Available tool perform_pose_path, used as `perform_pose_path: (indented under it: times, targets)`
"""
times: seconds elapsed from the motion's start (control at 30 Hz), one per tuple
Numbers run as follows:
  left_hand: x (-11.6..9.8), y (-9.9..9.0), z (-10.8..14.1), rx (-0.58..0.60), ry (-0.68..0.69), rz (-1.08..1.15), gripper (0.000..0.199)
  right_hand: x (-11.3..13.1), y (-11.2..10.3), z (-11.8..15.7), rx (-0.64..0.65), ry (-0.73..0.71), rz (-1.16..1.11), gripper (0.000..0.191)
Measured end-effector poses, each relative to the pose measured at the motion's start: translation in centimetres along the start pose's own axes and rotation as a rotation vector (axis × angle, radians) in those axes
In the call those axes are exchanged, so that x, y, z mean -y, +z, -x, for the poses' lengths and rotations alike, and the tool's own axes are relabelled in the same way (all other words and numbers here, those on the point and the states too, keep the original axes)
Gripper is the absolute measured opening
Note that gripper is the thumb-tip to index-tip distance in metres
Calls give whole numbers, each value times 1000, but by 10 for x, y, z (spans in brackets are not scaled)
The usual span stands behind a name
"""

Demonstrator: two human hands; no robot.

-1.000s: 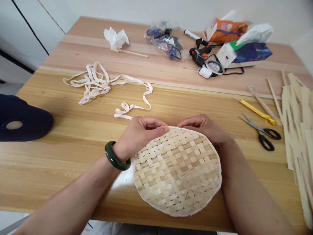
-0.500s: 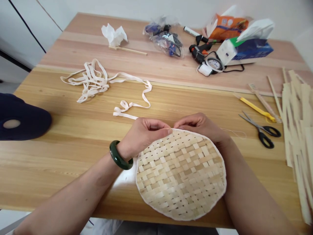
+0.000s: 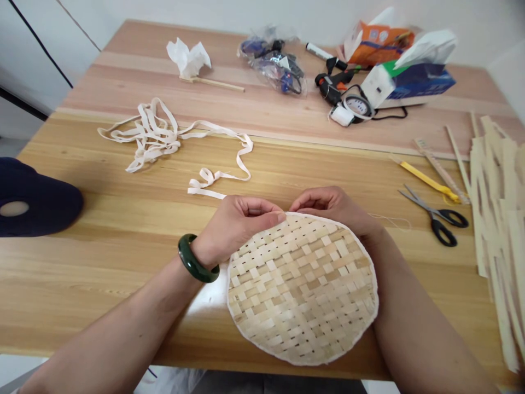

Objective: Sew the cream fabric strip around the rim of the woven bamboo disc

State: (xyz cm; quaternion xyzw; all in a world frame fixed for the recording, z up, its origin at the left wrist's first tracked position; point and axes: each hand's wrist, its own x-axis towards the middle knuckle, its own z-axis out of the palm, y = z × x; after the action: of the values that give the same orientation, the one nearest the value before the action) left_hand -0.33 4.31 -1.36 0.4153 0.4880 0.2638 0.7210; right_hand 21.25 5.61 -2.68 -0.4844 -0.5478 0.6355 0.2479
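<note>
Wood tabletop (image 3: 102, 219), white wall (image 3: 246, 13) behind

Left hand (image 3: 235, 232), right hand (image 3: 332, 210) hold woven bamboo disc (image 3: 303, 290) rim.

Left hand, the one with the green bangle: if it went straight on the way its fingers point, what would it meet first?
Probably the right hand. The left hand's fingers point along the edge of the woven bamboo disc toward it, with only a small gap, though depth is hard to judge from here.
</note>
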Motion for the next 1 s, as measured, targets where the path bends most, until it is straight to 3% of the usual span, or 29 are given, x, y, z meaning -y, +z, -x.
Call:
perform_pose_path:
  times: [0.33, 0.6, 0.8, 1.0]
  targets:
    - [-1, 0, 1, 23, -5, 52, 16, -1, -6, 5, 79, 21, -101, 15]
    - [3, 0, -1, 32, -13, 32, 21, 1, 0, 0, 70, -23, -116, 13]
    - [3, -3, -1, 4, 11, 34, 21, 0, 2, 0, 57, 28, -139, 19]
    - [1, -2, -1, 25, -21, 13, 25, -2, 7, -4, 21, -93, -110, 14]
